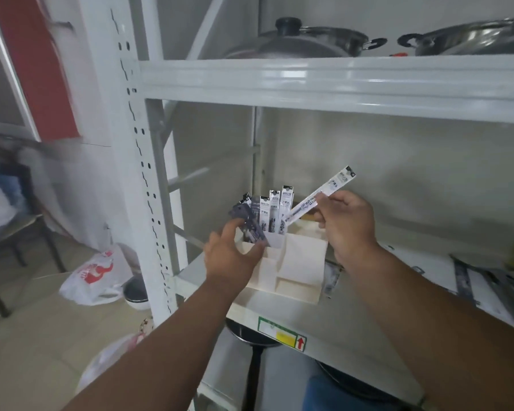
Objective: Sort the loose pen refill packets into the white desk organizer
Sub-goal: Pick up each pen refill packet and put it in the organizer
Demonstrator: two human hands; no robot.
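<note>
Organizer [297, 262]: frame centre, upright refill packets [275, 213] in its rear compartment.
Left hand [230, 256]: fingers pinch dark packets [247, 223].
Right hand [346, 223]: pinches one tilted packet [321, 198].

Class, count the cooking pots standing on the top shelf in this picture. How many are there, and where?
2. One lidded pot stands at the middle of the top shelf; a second pot stands to its right, cut off by the picture's edge. Others may be hidden.
</note>
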